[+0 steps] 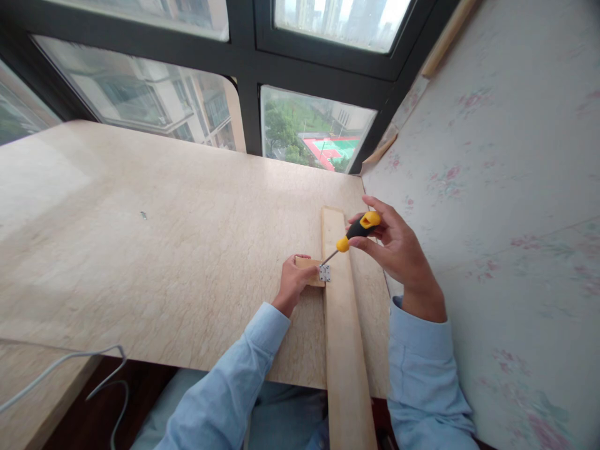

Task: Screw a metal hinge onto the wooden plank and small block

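My right hand (391, 240) grips a screwdriver (359, 232) by its black and yellow handle, fingers curled around it. The shaft slants down to the left, and its tip meets a small silver hinge (325, 273). That hinge lies across the joint between a long wooden board (344, 337) and a short wood block (307, 262) at the board's left side. My left hand (296, 279) is closed on the short block, its thumb on top close to the hinge. Whether the tip sits in a screw head is too small to tell.
A marble-patterned ledge (178, 250) carries the work, and the long board overhangs its front edge. Farther left lies a small metal piece (143, 215). A white cable (60, 362) loops at lower left. Floral wallpaper (506, 219) bounds the right; a dark window frame (248, 75) stands behind.
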`<act>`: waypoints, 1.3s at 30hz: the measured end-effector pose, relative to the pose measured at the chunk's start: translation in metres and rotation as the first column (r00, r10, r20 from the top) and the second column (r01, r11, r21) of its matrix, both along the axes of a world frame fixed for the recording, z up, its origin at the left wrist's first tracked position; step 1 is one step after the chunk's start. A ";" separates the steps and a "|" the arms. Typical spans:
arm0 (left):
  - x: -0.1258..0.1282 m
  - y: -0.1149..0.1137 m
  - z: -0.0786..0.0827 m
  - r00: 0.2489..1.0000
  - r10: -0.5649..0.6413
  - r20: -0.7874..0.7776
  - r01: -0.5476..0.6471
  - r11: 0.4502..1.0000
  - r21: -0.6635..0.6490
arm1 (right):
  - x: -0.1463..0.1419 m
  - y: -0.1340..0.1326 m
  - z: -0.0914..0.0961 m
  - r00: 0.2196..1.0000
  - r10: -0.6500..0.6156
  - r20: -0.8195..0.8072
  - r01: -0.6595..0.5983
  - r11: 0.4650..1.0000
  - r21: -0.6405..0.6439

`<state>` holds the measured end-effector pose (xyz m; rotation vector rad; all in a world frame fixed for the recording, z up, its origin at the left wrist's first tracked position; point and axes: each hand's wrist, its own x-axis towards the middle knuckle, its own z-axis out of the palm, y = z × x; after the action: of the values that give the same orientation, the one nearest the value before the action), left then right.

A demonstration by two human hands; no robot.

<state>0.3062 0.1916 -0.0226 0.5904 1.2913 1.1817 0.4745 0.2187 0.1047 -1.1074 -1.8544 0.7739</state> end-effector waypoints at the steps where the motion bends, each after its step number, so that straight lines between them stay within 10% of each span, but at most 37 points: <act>1: 0.000 0.000 0.000 1.000 0.001 0.000 -0.001 1.000 0.002 | -0.001 0.002 -0.002 0.995 -0.088 0.039 0.086 0.995 0.057; 4: 0.000 0.000 0.001 1.000 0.004 0.005 -0.004 1.000 0.004 | -0.003 0.006 -0.007 0.985 -0.163 0.060 0.155 0.980 0.125; 11: 0.000 0.001 -0.003 1.000 -0.011 0.008 0.011 1.000 0.009 | 0.000 -0.001 -0.003 0.972 0.191 -0.133 -0.206 0.973 -0.103; 18: 0.000 0.000 -0.002 1.000 0.000 0.011 0.000 1.000 0.009 | -0.006 0.006 -0.005 0.987 -0.129 0.098 0.116 0.985 0.125; 27: 0.000 0.001 0.000 0.999 -0.003 0.034 0.003 1.000 -0.007 | 0.001 -0.004 -0.001 0.979 0.192 -0.066 -0.196 0.979 -0.055; 34: 0.000 0.001 -0.002 1.000 -0.007 0.006 0.007 1.000 0.013 | -0.015 0.000 -0.003 0.969 -0.181 0.167 0.159 0.978 0.135; 39: -0.001 0.000 -0.003 1.000 -0.008 0.014 0.007 1.000 0.018 | -0.010 -0.002 -0.009 0.995 0.059 0.077 -0.060 0.998 0.018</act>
<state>0.3055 0.1919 -0.0256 0.5981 1.2665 1.1903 0.4645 0.2171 0.0955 -1.0862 -1.9628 0.7542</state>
